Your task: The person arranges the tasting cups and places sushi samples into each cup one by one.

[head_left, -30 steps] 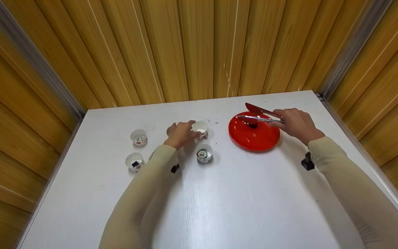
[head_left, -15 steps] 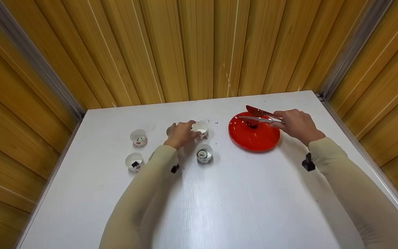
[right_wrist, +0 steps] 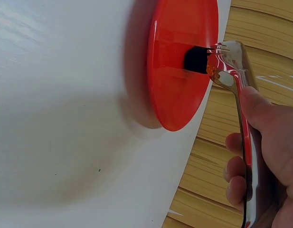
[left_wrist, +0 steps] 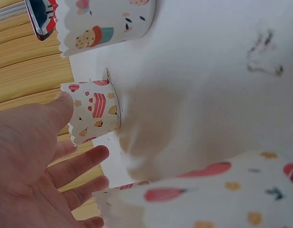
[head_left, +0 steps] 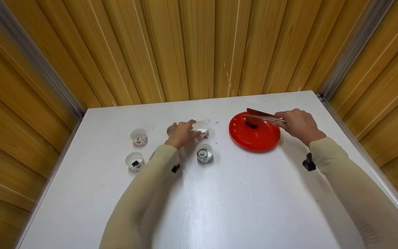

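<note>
My right hand (head_left: pixel 297 126) grips metal tongs (head_left: pixel 264 118) over a glossy red plate (head_left: pixel 257 141). Beneath the tong tips, a dark piece (head_left: pixel 251 125) sits on the plate. The right wrist view shows it as a black block (right_wrist: pixel 196 59) standing up from the plate, with the tong ends overlapping its far end. My left hand (head_left: pixel 180 134) has thumb and forefinger at the rim of a printed paper baking cup (head_left: pixel 203 133). In the left wrist view the thumb lies against this cup (left_wrist: pixel 99 111), the other fingers spread loosely, and the forefinger is mostly hidden.
In front of that cup stands another baking cup (head_left: pixel 205 155) holding a round, dark-edged piece. To the left are a cup (head_left: pixel 139 137) with a pale, dark-marked piece and a cup (head_left: pixel 135 162) with a black piece. My left sleeve (head_left: pixel 150 183) partly covers one more. Wood-patterned panels (head_left: pixel 195 52) enclose the white table.
The tongs have dipped slightly over the plate, and their two arms have come closer together. My left hand stays in place at the baking cup.
</note>
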The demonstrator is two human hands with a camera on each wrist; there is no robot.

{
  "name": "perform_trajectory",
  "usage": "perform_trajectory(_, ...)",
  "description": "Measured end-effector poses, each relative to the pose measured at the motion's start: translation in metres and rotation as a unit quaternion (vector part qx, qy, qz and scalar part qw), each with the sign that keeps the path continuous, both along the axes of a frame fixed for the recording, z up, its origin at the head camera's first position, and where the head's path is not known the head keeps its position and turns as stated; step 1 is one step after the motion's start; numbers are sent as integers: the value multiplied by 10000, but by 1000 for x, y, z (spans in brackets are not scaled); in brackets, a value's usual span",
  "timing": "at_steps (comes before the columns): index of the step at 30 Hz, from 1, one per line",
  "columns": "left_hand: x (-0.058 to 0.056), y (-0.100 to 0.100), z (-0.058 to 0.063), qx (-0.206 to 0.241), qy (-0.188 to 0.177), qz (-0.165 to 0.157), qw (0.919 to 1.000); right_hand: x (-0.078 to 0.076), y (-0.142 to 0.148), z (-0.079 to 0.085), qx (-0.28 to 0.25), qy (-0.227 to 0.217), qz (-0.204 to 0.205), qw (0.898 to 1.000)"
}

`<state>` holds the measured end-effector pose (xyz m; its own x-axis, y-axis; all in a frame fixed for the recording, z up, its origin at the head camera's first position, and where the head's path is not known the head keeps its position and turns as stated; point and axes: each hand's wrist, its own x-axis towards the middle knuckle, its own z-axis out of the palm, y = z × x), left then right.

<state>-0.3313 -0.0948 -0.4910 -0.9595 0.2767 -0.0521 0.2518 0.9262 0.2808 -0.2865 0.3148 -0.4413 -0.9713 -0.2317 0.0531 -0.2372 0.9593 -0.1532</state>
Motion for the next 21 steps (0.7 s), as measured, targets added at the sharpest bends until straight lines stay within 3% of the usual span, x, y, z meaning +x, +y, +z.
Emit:
perform_trajectory(11,0,6,3,124,-159,148,9997,3,3,3,-94,-99,-128,9998)
perform_trajectory(21,-2,8,1,57,-89,152,9998,4,4,4,-158,-48,-98,9998)
